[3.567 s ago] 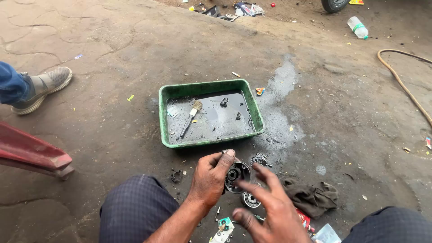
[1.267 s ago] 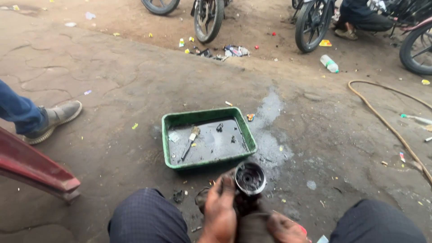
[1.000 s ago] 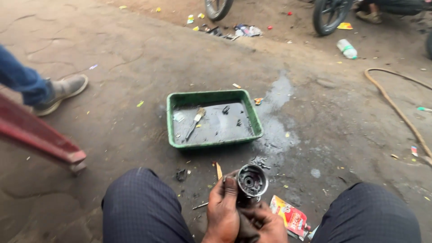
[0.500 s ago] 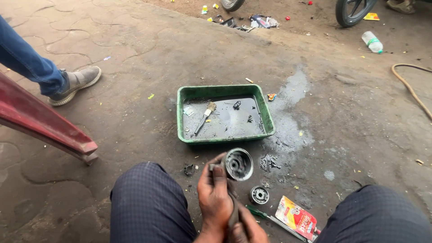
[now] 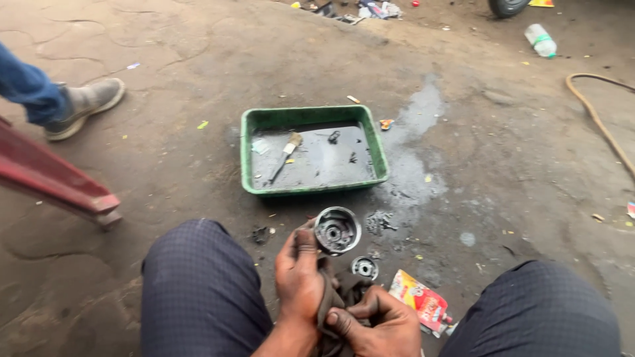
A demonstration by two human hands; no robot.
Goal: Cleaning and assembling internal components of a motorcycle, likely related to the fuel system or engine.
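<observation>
Left hand: my left hand [image 5: 299, 277] grips the round metal hub [image 5: 337, 231], open face up, between my knees
Right hand: my right hand [image 5: 372, 324] is closed on a dark rag [image 5: 342, 294] just under the hub
Ground: a small bearing [image 5: 364, 267] lies just beside the rag, a red packet [image 5: 419, 301] near it
Tray: green tray [image 5: 264, 119] ahead of the hub, holding dark liquid and a brush [image 5: 284, 157]
</observation>
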